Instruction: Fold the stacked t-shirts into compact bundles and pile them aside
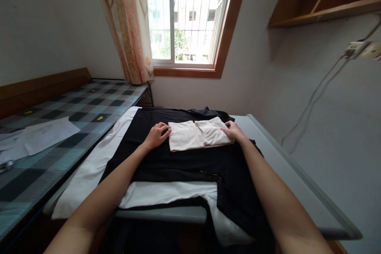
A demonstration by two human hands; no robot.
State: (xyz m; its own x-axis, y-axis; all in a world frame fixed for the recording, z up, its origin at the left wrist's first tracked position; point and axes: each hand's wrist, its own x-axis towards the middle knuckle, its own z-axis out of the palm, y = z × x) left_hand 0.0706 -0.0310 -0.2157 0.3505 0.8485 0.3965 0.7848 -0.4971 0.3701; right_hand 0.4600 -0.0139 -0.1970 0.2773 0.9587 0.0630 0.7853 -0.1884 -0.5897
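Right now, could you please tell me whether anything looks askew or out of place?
The black cloth looks askew: its near right part and some white fabric droop unevenly past the near edge of the grey table.

Both bare arms reach forward from the lower corners, converging: left forearm, right forearm. The bare left hand has bent fingers turned inward; the bare right hand faces it, thumb extended inward, well apart.
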